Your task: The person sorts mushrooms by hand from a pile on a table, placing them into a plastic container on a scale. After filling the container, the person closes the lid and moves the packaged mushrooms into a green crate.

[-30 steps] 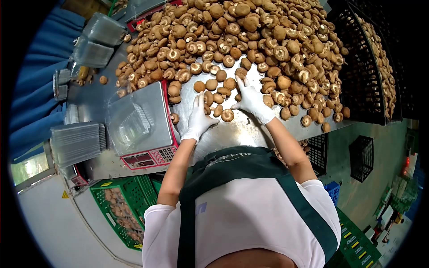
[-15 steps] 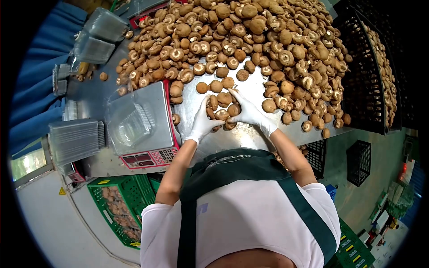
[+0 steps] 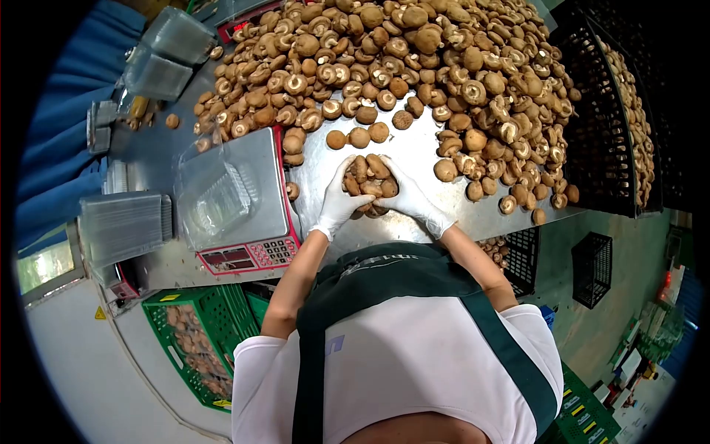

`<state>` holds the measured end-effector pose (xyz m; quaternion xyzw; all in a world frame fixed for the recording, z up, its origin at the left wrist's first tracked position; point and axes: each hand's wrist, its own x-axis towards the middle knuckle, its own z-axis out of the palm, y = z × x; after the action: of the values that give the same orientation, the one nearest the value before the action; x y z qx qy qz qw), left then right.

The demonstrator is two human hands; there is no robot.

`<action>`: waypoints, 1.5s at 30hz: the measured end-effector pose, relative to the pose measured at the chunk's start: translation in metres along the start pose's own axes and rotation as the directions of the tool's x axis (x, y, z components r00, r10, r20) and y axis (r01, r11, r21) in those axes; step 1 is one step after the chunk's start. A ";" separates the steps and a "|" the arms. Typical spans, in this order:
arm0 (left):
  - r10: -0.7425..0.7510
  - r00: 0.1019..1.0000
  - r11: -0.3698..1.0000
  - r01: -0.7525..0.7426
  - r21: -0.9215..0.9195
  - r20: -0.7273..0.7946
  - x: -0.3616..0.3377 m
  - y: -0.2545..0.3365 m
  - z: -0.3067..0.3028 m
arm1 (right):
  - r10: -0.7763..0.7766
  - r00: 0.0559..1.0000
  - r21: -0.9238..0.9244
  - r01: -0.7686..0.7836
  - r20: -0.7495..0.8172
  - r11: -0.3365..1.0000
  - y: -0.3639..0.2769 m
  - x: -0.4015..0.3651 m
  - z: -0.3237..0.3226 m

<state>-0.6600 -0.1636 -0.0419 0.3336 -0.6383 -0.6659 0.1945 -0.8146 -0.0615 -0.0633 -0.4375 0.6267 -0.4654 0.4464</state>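
My left hand (image 3: 340,200) and my right hand (image 3: 408,197), both in white gloves, close round a cluster of brown mushrooms (image 3: 370,177) from either side. The thumbs nearly meet at the near side of the cluster. Just beyond it, three mushrooms (image 3: 359,137) sit in a row on the metal table (image 3: 310,177). A large pile of mushrooms (image 3: 414,52) spreads over the back of the table. Left of my hands stands a scale (image 3: 259,159) with a red frame, and a clear plastic tray (image 3: 222,196) lies on its plate.
Stacks of clear plastic trays (image 3: 122,226) stand at the left, more trays (image 3: 159,74) farther back. A black crate (image 3: 617,118) of mushrooms borders the table on the right. Below the table are a green crate (image 3: 196,344) with packed mushrooms and a black crate (image 3: 592,270).
My hands have drawn closer together, squeezing the mushrooms into a tighter cluster. The row of three mushrooms beyond them stays in place.
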 end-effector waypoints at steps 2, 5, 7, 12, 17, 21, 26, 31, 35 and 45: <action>0.039 0.999 0.999 -0.039 0.016 -0.005 -0.001 0.000 -0.003 | -0.030 0.999 0.016 0.031 -0.017 0.999 -0.001 0.001 0.003; 0.061 0.998 0.998 -0.061 -0.019 -0.006 -0.003 0.003 -0.010 | -0.071 0.997 -0.018 0.070 -0.029 0.997 -0.013 0.004 0.006; 0.127 0.991 0.991 -0.125 0.054 -0.032 -0.006 0.010 -0.016 | -0.086 0.996 -0.030 0.085 -0.015 0.996 -0.030 0.007 0.007; 0.304 0.946 0.938 -0.275 0.212 -0.118 -0.013 0.036 -0.050 | -0.185 0.982 -0.098 0.188 0.037 0.977 -0.073 0.026 0.019; 0.340 0.913 0.931 -0.293 0.217 -0.224 -0.040 0.098 -0.099 | -0.352 0.929 -0.107 0.364 0.116 0.925 -0.126 0.061 0.057; 0.453 0.835 0.870 -0.337 0.360 -0.313 -0.059 0.123 -0.155 | -0.468 0.862 -0.152 0.498 0.194 0.854 -0.170 0.095 0.102; 0.408 0.827 0.882 -0.246 0.402 -0.388 -0.079 0.116 -0.216 | -0.412 0.870 -0.223 0.473 0.271 0.852 -0.192 0.124 0.165; 0.413 0.877 0.588 -0.052 0.807 -0.244 -0.095 0.070 -0.262 | -0.312 0.863 -0.622 0.503 0.397 0.600 -0.181 0.129 0.201; 0.396 0.899 0.645 -0.128 0.753 -0.187 -0.103 0.072 -0.273 | -0.360 0.851 -0.611 0.525 0.382 0.592 -0.180 0.127 0.210; 0.446 0.841 0.834 -0.265 0.485 -0.308 -0.117 0.099 -0.234 | -0.037 0.926 0.473 -0.157 0.375 0.867 -0.180 0.077 0.185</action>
<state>-0.4322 -0.2633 0.0870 0.3716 -0.7637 -0.3773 0.3692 -0.6287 -0.2049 0.0691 -0.3686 0.4037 -0.5044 0.6684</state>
